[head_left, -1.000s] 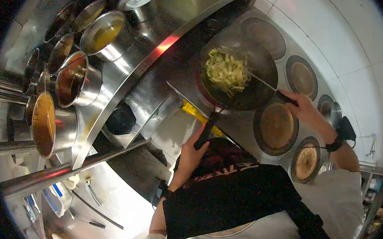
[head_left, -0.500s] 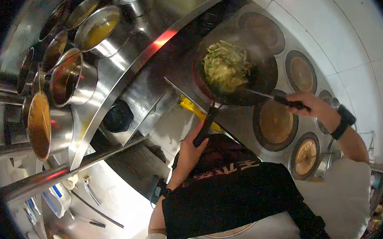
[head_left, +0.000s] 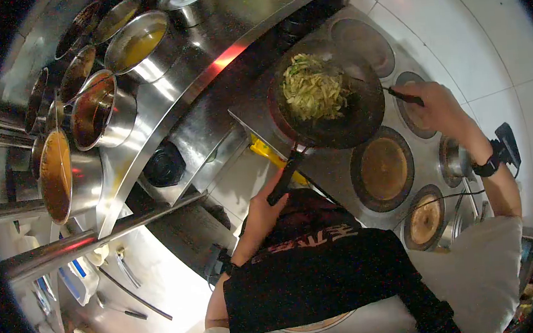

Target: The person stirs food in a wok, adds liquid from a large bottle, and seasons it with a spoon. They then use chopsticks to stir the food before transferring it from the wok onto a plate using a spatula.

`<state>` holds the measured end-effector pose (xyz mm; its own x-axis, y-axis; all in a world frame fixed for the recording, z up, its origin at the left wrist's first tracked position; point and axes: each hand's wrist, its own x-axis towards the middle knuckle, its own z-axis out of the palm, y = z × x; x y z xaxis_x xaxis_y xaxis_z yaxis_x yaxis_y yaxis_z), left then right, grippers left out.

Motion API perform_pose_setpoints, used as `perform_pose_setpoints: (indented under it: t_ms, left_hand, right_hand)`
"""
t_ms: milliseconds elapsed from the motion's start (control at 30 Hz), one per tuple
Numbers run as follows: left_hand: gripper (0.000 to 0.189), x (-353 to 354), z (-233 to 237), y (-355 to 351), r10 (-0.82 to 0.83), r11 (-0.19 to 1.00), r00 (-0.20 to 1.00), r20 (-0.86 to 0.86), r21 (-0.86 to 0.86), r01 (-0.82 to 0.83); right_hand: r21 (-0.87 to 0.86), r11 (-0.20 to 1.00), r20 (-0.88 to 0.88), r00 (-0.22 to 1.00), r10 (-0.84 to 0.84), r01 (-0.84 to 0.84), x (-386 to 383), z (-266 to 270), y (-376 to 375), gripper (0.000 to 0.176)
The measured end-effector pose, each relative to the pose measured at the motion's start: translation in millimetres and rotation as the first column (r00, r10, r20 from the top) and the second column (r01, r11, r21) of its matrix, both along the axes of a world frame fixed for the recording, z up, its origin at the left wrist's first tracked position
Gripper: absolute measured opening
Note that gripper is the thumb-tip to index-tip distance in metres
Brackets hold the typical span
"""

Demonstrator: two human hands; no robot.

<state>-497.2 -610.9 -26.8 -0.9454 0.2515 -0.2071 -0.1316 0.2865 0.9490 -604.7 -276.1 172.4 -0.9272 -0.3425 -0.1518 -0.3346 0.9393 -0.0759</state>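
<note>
A dark wok (head_left: 362,112) sits over the stove, its long black handle pointing down toward me. My left hand (head_left: 264,210) is closed around that handle. Inside lies a heap of sliced green vegetables (head_left: 313,87), mostly on the wok's left side. My right hand (head_left: 437,109) grips the black handle of a spatula (head_left: 406,96). Its thin metal shaft reaches over the wok's right rim, and the blade is hard to make out against the dark pan and the vegetables.
Round burners (head_left: 382,168) surround the wok on the right, below a white tiled wall (head_left: 478,31). At upper left, several steel pots (head_left: 79,175) of sauce and liquid line a metal counter (head_left: 190,66). A yellow object (head_left: 265,149) lies beneath the wok handle.
My right hand has moved up with the spatula, toward the wok's right rim. The vegetables have shifted slightly upward and look turned over. My left hand has stayed on the handle.
</note>
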Motion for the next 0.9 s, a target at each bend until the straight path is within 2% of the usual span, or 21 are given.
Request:
perform_pose_setpoints:
  t_ms: [133, 200, 233, 300, 333, 400, 433, 500, 533, 600, 633, 700, 733, 767, 800, 833, 867, 900]
  left_hand:
    - [0.055, -1, -3, -1, -0.016, 1.0, 0.999, -0.029, -0.005, 0.016]
    - [0.056, -2, -7, -1, -0.004, 1.0, 0.991, -0.133, -0.003, 0.004]
    - [0.056, -2, -7, -2, -0.001, 1.0, 0.99, -0.138, -0.004, 0.0]
    - [0.056, -2, -7, -2, -0.018, 1.0, 0.999, -0.037, 0.017, 0.019]
    - [0.056, -3, -5, -3, -0.019, 1.0, 0.999, -0.039, 0.014, 0.019]
    - [0.056, -4, 1, -3, -0.041, 0.999, 0.997, 0.064, 0.028, 0.039]
    - [0.056, -4, 0, -3, -0.045, 0.999, 0.997, 0.062, 0.024, 0.044]
    - [0.056, -5, -2, -2, -0.034, 0.999, 0.998, -0.048, 0.015, 0.034]
    - [0.056, -5, -3, -2, -0.038, 0.999, 0.998, -0.052, 0.01, 0.039]
    - [0.056, -4, -3, -1, -0.02, 0.999, 0.999, -0.041, 0.048, 0.022]
    - [0.056, -5, -1, -1, -0.034, 0.998, 0.999, -0.04, 0.045, 0.036]
    - [0.055, -5, 7, 1, -0.037, 0.999, 0.999, 0.006, -0.035, 0.037]
    - [0.055, -4, 6, 1, -0.07, 0.997, 0.998, 0.005, -0.035, 0.07]
    - [0.054, -4, 3, -1, -0.078, 0.994, 0.996, -0.031, -0.076, 0.076]
    - [0.053, -4, 0, -2, -0.088, 0.99, 0.994, -0.071, -0.114, 0.079]
    - [0.052, -4, -4, -3, -0.087, 0.995, 0.996, 0.002, -0.041, 0.087]
    - [0.05, -4, -11, -7, -0.092, 0.996, 0.993, 0.08, 0.028, 0.09]
    - [0.042, 1, -28, -16, -0.06, 0.998, 0.998, -0.005, 0.018, 0.06]
  right_hand:
    - [0.084, 0.996, -0.044, 0.998, 0.039, -0.035, -17, -24, -9, 0.043]
    - [-0.048, 0.979, -0.056, 0.979, 0.196, -0.199, -21, -36, -5, 0.043]
    - [-0.048, 0.978, -0.06, 0.978, 0.2, -0.203, -23, -31, -2, 0.043]
    - [-0.042, 0.981, -0.037, 0.982, 0.187, -0.188, -25, -5, -9, 0.045]
    - [-0.044, 0.981, -0.039, 0.982, 0.186, -0.188, -29, -8, -6, 0.045]
    - [-0.168, 0.967, -0.214, 0.965, 0.155, -0.193, -39, -26, 5, 0.046]
    - [-0.171, 0.967, -0.216, 0.965, 0.15, -0.188, -41, -37, 8, 0.046]
    - [-0.076, 0.996, 0.032, 0.998, 0.048, -0.046, -43, -50, 8, 0.045]
    - [-0.081, 0.996, 0.029, 0.999, 0.044, -0.042, -44, -47, 12, 0.045]
    - [-0.31, 0.938, 0.214, 0.973, -0.091, 0.156, -39, -30, 10, 0.044]
    - [-0.313, 0.934, 0.215, 0.971, -0.104, 0.17, -33, -33, 16, 0.044]
    - [-0.158, 0.986, -0.179, 0.98, -0.087, 0.059, -8, -49, 34, 0.044]
    - [-0.122, 0.95, 0.063, 0.957, -0.282, 0.288, 5, -67, 31, 0.046]
    - [-0.041, 0.869, 0.286, 0.839, -0.463, 0.494, 19, -82, 17, 0.047]
    - [-0.256, 0.943, -0.094, 0.966, -0.242, 0.212, 55, -84, -8, 0.052]
    - [-0.008, 0.928, 0.176, 0.914, -0.366, 0.373, 72, -129, -4, 0.057]
    - [-0.216, 0.893, 0.305, 0.896, -0.323, 0.396, 86, -103, -37, 0.058]
    - [-0.321, 0.859, 0.293, 0.904, -0.311, 0.4, 104, -168, -33, 0.059]
